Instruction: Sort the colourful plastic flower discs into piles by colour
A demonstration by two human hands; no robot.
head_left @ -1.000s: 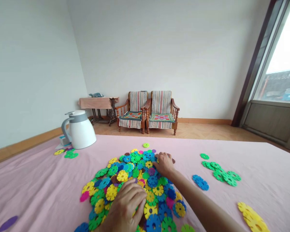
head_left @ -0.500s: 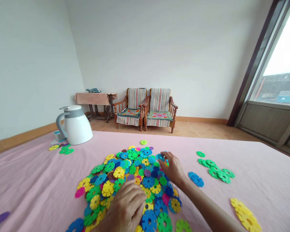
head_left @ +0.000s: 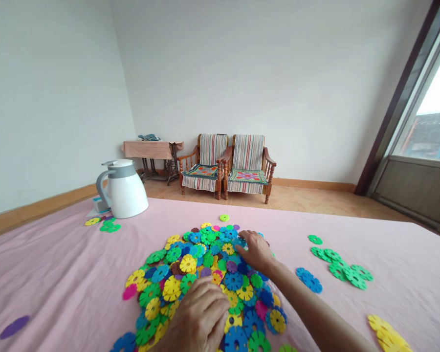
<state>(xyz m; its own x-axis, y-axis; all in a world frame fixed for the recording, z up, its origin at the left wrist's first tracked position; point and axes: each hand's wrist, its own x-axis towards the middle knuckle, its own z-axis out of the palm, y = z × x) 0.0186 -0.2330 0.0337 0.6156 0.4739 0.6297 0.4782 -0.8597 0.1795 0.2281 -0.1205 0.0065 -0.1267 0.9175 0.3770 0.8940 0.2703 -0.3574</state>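
Note:
A heap of flat plastic snowflake discs [head_left: 205, 274], blue, green, yellow, pink and purple, lies in the middle of a pink cloth [head_left: 58, 274]. My left hand [head_left: 200, 318] rests palm down on the near side of the heap, fingers curled over the discs. At the heap's far right edge my right hand [head_left: 254, 250] reaches in, its fingertips pinched on a blue disc [head_left: 241, 241]. Sorted groups lie to the right: green discs [head_left: 339, 266], blue discs [head_left: 308, 279] and yellow discs [head_left: 388, 335].
A white jug [head_left: 123, 188] stands at the back left with a few yellow and green discs [head_left: 104, 225] beside it. One purple disc [head_left: 13, 326] lies near left. Beyond the cloth stand two striped wooden armchairs [head_left: 227, 166] and a small table [head_left: 152, 149].
My right hand lifted off the heap toward the right about half a second ago, then came back to the far edge of the heap. The left hand has stayed put.

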